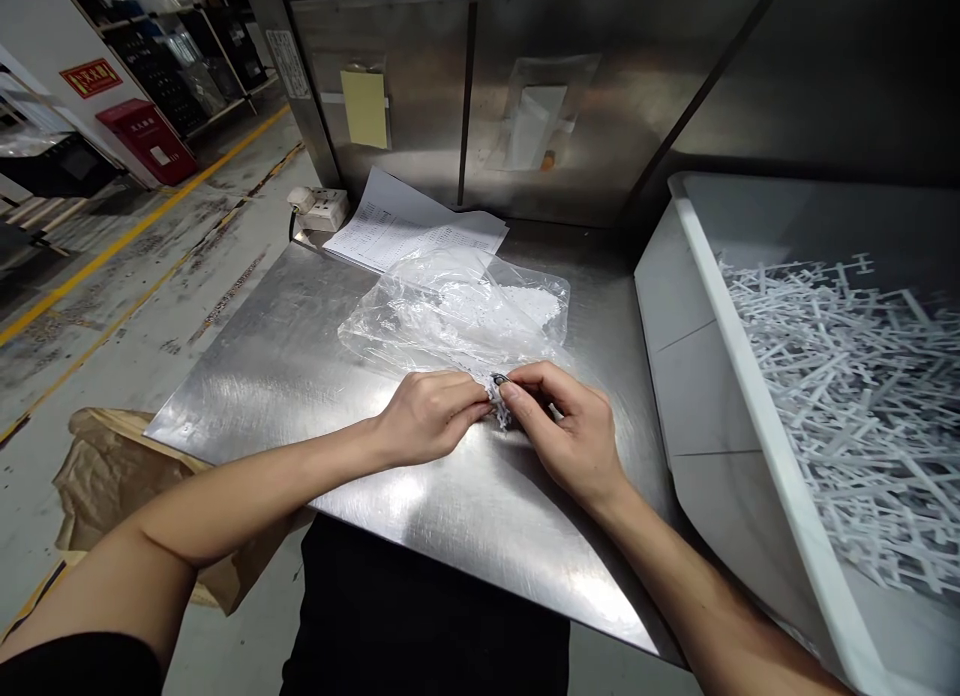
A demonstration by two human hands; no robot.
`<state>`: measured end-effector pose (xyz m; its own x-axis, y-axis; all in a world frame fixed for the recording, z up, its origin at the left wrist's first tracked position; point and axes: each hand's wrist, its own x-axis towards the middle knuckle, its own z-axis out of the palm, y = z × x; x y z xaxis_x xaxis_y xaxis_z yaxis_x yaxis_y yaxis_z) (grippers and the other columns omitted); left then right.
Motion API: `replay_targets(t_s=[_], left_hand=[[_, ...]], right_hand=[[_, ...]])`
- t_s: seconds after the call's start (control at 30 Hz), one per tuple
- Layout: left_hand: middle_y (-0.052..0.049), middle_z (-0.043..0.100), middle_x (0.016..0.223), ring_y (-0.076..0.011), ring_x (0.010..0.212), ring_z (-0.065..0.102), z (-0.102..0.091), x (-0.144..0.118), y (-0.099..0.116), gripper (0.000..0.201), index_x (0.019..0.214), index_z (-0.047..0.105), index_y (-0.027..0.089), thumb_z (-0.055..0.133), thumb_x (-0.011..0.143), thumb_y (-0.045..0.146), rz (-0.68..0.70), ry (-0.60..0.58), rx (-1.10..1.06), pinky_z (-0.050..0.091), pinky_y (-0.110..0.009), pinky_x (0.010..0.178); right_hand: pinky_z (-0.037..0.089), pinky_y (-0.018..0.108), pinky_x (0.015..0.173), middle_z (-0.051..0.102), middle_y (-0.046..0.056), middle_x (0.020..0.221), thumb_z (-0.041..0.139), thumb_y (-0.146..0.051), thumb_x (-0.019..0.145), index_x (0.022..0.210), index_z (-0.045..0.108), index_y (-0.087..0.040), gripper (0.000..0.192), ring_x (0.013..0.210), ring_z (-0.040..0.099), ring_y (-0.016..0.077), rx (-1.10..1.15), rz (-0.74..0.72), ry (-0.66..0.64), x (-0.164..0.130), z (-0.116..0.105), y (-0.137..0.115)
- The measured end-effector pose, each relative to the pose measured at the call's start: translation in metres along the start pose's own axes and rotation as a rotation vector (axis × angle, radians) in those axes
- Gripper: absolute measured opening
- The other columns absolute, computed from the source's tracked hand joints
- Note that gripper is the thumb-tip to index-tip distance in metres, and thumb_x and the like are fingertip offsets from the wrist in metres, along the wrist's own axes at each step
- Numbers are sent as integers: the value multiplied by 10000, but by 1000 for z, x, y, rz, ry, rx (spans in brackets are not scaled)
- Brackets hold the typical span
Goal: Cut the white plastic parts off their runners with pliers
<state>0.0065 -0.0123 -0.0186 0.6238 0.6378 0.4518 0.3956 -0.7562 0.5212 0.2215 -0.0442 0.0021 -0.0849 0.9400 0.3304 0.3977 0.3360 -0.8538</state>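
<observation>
Both hands meet over the steel table [315, 356], just in front of a clear plastic bag [450, 311] that lies near the table's middle and holds small white parts. The left hand [427, 416] is curled nearly closed, thumb and fingertips pinched on the twisted neck of the bag [498, 404], which bunches into a small white frill between the two hands. The right hand [570, 431] comes in from the other side, its fingers bent and pinched close against the same neck; a small dark ring-like piece [499, 379] sits at its fingertips right at the top of the twist, though what it is cannot be told. Behind the bag, toward the table's back wall, lie printed paper sheets [397, 221], and beyond their left corner a white power strip [321, 208] rests at the table's rear edge. To the right of the bag, beside the table, stands a large white bin [720, 286] filled with white plastic sprue frames [847, 396]. Left of the table and below its front corner, a brown paper sack [112, 466] sits on the floor.
</observation>
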Motion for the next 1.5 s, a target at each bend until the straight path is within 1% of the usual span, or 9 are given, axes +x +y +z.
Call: replay_targets(t_s=[0.17,0.57,0.67,0.87,0.97,1.17,1.27,1.43,1.5], left_hand=[[-34,724,850,-151,753,669,0,0,-1,240,953,684,168,521,1125,206,0,-14,-10,507,-268,676],[-39,725,846,-164,766,680,1,-1,-1,244,948,678,172,507,1121,196,25,-17,25,525,-277,685],[-42,727,850,-171,769,688,2,-1,-1,242,958,686,165,504,1117,184,37,-16,49,523,-283,679],[-26,706,809,-164,717,661,4,-2,1,267,942,692,167,511,1129,224,78,7,133,492,-295,643],[-19,681,778,-161,689,634,4,-1,3,277,901,680,170,520,1119,229,92,9,199,460,-308,618],[-12,690,770,-144,677,626,3,-1,3,321,861,658,176,535,1136,288,99,6,263,418,-291,600],[-10,700,777,-144,685,637,3,-1,2,302,889,672,175,540,1138,283,94,-3,257,420,-280,603],[-12,693,771,-145,667,629,2,-2,2,299,889,676,176,540,1135,279,80,3,229,404,-291,590],[-16,709,789,-147,685,641,0,-1,1,272,939,693,175,531,1137,269,62,9,198,411,-290,605]], right_hand=[[517,300,665,768,-7,842,693,-243,1040,960,737,-240,91,691,667,153,-48,-117,-39,-3,0,-5],[522,304,657,769,-6,837,696,-258,1042,971,736,-240,82,686,678,159,-69,-113,-32,-3,1,-4],[509,295,648,749,-10,807,691,-271,1044,957,730,-234,103,671,660,152,-40,-71,-39,-4,2,-2],[447,282,586,670,-12,724,691,-357,1033,886,722,-214,207,629,585,145,65,142,-35,-3,7,2],[425,279,590,652,-6,720,706,-392,1011,835,711,-202,259,641,564,144,120,209,-27,-1,9,5],[398,291,609,618,-4,698,726,-414,967,776,689,-196,292,642,520,146,157,273,-26,3,7,4],[378,295,606,602,-7,694,719,-425,963,774,683,-195,300,639,498,143,156,296,-33,3,6,3],[369,300,606,582,-13,686,717,-437,962,774,676,-200,306,636,488,142,178,296,-39,3,6,3],[387,300,619,596,-11,703,718,-431,968,788,683,-202,293,645,502,143,196,279,-27,4,6,2]])
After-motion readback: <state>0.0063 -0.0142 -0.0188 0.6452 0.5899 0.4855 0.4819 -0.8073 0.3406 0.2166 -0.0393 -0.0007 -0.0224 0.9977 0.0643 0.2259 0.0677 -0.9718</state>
